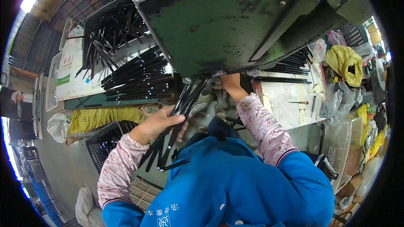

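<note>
My left hand (162, 122) is closed around a bundle of black metal strips (184, 101), the thumb pressed across them. Their upper ends reach the underside of a large green machine (214, 33); some lower ends fan out below my hand, a few joined at an angle. My right hand (230, 82) reaches up under the machine's front edge. Its fingers are hidden there, so what it touches does not show. A pile of black strips (139, 77) lies to the left of the machine, and more strips (290, 69) lie to its right.
A black crate of strips (113, 33) stands at the back left. At right is a white worktop (290, 101) with thin tools. Below left sits a black basket (101, 143) beside a yellow sack (103, 118). Plastic bags (336, 103) and a yellow bag (345, 63) crowd the right.
</note>
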The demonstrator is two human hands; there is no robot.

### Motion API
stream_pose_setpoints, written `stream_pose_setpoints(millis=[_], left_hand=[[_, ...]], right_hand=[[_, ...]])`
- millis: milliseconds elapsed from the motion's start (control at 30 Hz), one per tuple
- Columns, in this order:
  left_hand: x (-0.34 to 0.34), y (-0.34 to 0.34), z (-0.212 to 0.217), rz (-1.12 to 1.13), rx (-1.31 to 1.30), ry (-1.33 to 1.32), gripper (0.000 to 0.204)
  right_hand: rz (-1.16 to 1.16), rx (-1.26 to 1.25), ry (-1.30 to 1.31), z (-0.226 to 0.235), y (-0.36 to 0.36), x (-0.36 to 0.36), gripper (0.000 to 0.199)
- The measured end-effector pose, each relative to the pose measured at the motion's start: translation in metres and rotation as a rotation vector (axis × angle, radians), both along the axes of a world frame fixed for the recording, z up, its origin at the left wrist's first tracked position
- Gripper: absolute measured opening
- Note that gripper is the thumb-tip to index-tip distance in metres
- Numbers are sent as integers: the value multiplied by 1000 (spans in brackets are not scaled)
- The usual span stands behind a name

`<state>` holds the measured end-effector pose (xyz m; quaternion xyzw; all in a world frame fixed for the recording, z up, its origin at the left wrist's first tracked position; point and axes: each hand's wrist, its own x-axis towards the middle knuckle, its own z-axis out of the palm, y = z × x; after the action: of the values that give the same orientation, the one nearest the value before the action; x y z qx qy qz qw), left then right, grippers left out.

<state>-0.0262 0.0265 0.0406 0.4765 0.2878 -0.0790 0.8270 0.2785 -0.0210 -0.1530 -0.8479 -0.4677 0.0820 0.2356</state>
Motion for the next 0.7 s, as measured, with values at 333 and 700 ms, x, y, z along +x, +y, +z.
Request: stream_pose_setpoints(millis=[333,700], left_hand=[[15,-4,5,669,144,-271,38],[74,30,-27,1034,34,-347,29]], right_hand=[[-145,285,804,19,4,-11,39],[283,23,-63,11,-28,27,29]])
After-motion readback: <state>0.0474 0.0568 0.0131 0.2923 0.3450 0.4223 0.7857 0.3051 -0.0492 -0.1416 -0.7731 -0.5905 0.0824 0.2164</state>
